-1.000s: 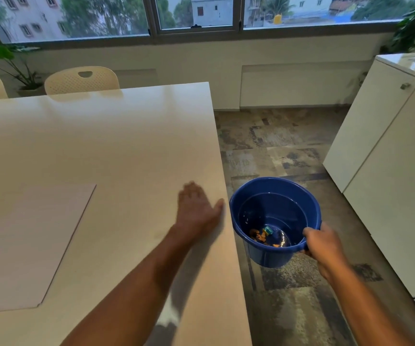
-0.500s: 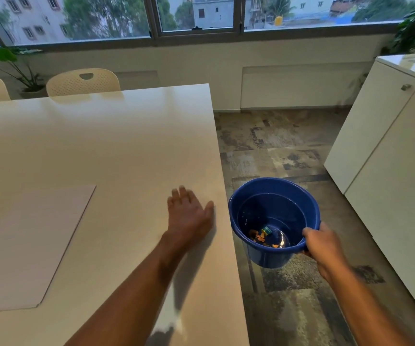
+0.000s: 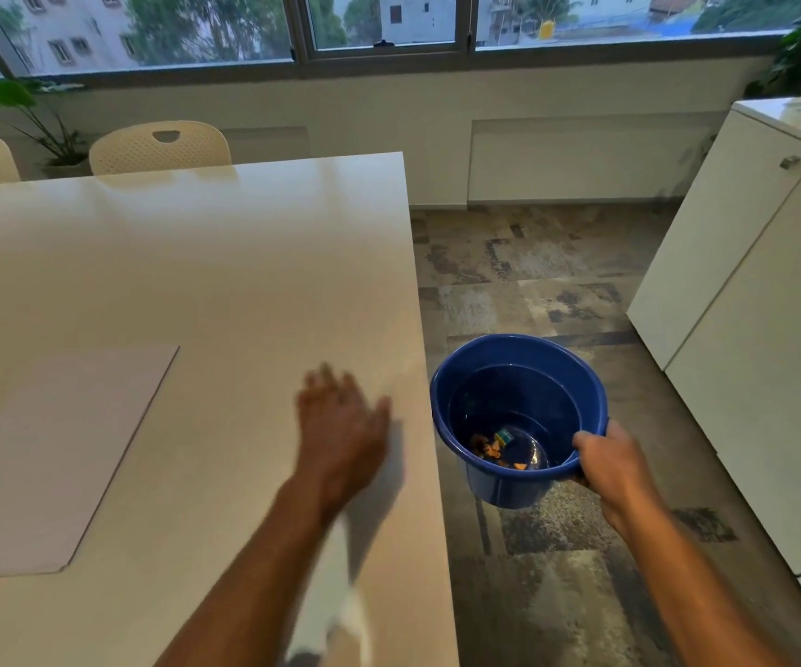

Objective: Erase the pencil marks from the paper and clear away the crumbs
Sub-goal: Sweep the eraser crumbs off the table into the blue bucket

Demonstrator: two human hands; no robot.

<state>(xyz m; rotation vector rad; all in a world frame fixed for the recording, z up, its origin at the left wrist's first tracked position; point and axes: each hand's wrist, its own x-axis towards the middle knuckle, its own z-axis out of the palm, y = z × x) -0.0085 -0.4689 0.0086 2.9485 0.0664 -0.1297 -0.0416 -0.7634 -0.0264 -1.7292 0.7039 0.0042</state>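
Lower centre: flat, blurred left hand apparently swept crumbs off the counter; the right hand gripped the blue bucket's rim, which next needed to sit under the edge.

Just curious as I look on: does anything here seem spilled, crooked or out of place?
Nothing is spilled. The paper lies slightly askew, and the right hand holds the blue bucket in mid-air beside the table.

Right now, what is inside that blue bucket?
A few small scraps, orange and teal, lie on the bottom of the blue bucket. The right hand grips its near rim and covers a bit of the inside wall there. No eraser crumbs can be made out.
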